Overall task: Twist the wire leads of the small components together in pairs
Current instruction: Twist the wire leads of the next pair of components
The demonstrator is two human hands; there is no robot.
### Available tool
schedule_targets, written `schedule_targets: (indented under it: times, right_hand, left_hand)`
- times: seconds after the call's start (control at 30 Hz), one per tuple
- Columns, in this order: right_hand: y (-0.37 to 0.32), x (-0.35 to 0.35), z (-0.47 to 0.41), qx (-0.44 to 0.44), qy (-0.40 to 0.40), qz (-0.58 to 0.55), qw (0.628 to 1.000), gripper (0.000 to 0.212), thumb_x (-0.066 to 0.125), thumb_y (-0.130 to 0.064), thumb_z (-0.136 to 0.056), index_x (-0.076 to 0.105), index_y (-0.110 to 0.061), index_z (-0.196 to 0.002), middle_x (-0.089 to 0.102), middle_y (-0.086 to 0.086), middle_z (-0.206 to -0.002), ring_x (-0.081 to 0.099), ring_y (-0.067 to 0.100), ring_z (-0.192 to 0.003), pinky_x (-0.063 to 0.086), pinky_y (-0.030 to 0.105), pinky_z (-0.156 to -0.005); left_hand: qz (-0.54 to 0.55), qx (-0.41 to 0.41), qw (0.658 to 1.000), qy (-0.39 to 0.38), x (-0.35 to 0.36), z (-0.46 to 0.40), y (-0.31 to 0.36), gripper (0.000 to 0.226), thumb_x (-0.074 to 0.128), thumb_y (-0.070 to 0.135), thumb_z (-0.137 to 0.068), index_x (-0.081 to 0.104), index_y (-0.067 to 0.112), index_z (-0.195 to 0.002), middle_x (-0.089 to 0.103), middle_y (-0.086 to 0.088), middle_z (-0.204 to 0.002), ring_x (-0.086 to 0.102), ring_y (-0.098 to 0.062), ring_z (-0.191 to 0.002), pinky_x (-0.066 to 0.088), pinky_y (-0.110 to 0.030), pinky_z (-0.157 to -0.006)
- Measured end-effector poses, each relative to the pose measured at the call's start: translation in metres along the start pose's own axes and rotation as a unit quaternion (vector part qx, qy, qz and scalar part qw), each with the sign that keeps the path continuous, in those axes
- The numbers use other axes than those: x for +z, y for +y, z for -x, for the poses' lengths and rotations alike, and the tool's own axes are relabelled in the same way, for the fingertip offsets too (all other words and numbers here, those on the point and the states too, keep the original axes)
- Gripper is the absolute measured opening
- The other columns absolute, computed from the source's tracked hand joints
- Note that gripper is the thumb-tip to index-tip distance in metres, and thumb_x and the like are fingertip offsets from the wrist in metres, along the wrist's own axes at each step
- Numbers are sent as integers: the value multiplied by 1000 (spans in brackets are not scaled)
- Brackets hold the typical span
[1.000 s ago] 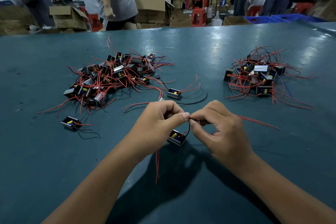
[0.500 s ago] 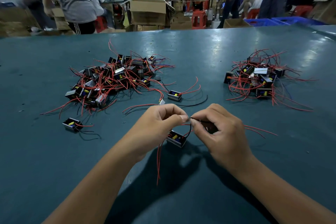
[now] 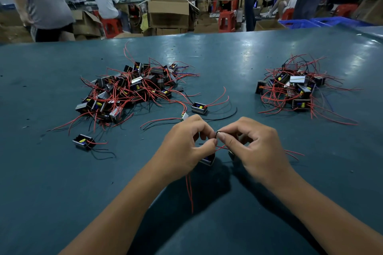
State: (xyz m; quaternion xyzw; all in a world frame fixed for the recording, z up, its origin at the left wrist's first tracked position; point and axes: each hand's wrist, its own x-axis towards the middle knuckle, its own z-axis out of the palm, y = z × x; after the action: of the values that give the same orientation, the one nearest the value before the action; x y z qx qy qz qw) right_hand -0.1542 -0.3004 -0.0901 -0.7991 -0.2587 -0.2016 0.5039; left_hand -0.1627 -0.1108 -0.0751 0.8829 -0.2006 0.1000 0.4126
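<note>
Pinching with thumb and forefinger, the left hand (image 3: 184, 147) and the right hand (image 3: 255, 147) met tip to tip over the teal table (image 3: 62, 192), both closed narrowly on the wire leads (image 3: 217, 133), where a small dark loop of wire showed just at the contact. Red strands crossed right below the fingertips, and two small components hung or rested under the hands: one component (image 3: 207, 160) beneath the left palm, and a second component (image 3: 231, 154) only partly visible under the right, so it was hard to say whether either touched the table. A loose red lead (image 3: 189, 192) trailed down toward the person. To the left lay the large pile (image 3: 128, 91) of components with tangled leads, and well apart to the right sat the smaller pile (image 3: 294, 91), which was probably the finished stock. To do this step well, the judgement was that the two bared ends should be held parallel and even, one hand anchoring close behind the joint while the other rolled the tips in one direction, keeping the pinch near the ends so the twist stayed tight and short. The stray red leads needed keeping clear of the joint, lest a wrong wire be caught in the pair.
</note>
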Motion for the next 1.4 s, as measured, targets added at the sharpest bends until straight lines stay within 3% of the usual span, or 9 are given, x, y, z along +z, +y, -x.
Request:
schedule_targets:
  times: [0.13,0.3,0.5,0.63,0.8,0.93,1.03,1.23,1.4]
  right_hand:
    - [2,-7,-3,-6,-20,27,999,4,77,-17,-84,75,-19,-81,62,-9,-71,59,14,-66,45,25,-61]
    - [2,-19,-7,-8,-81,5,997,5,77,-22,-83,74,-20,-80,66,-8,-73,63,16,-68,50,34,-60]
    - [6,-36,-11,12,-191,30,981,8,71,-20,-89,72,-23,-81,66,-6,-78,65,16,-73,53,35,-68]
    - [3,-38,-11,44,-229,26,972,16,56,-28,-92,69,-27,-83,70,-7,-80,65,16,-73,52,43,-72]
    - [5,-45,-14,97,-299,46,948,20,55,-20,-98,68,-27,-85,74,-2,-88,68,26,-83,52,53,-81]
    - [4,-47,-14,117,-349,67,927,27,54,-22,-98,71,-30,-79,70,-26,-108,67,8,-101,50,42,-92]
    - [4,-45,-15,100,-368,104,918,26,51,-29,-100,73,-26,-89,72,-10,-104,66,23,-97,50,48,-87]
    - [5,-44,-15,85,-343,114,929,25,51,-43,-97,72,-30,-94,69,-14,-90,63,6,-83,49,26,-75]
    - [9,-36,-14,81,-291,101,948,8,72,-30,-88,64,-32,-88,68,-14,-80,59,0,-69,42,12,-63]
  left_hand:
    - [-57,10,998,-8,-11,-1,-1,6,66,31,-83,63,29,-78,53,10,-84,48,-11,-71,42,-36,-67]
    - [51,4,995,-91,-22,3,-3,10,67,27,-88,64,28,-79,57,11,-80,50,-14,-71,45,-45,-84]
    - [140,-66,986,-55,-12,-3,-12,12,58,17,-100,69,15,-97,74,5,-81,55,-2,-63,43,-17,-62]
    - [70,-83,992,-59,2,-3,-21,7,63,15,-97,68,21,-95,75,6,-79,69,-18,-73,56,-33,-70]
    - [33,-52,995,-84,9,-3,-22,3,73,29,-90,70,29,-92,72,15,-78,60,6,-60,44,-11,-60]
    - [-9,-48,990,-131,8,-2,-23,13,77,31,-87,71,30,-98,72,16,-79,48,9,-48,37,-14,-53]
    - [-60,-41,990,-119,10,-2,-22,7,72,33,-90,71,32,-96,64,24,-72,50,7,-56,37,-23,-58]
    - [-8,-68,992,-102,7,-2,-18,12,61,30,-94,64,26,-83,69,16,-71,62,-11,-64,53,-36,-66]
    - [25,-85,994,-62,8,-2,-17,10,58,29,-89,59,26,-80,70,13,-70,67,-17,-67,55,-44,-69]
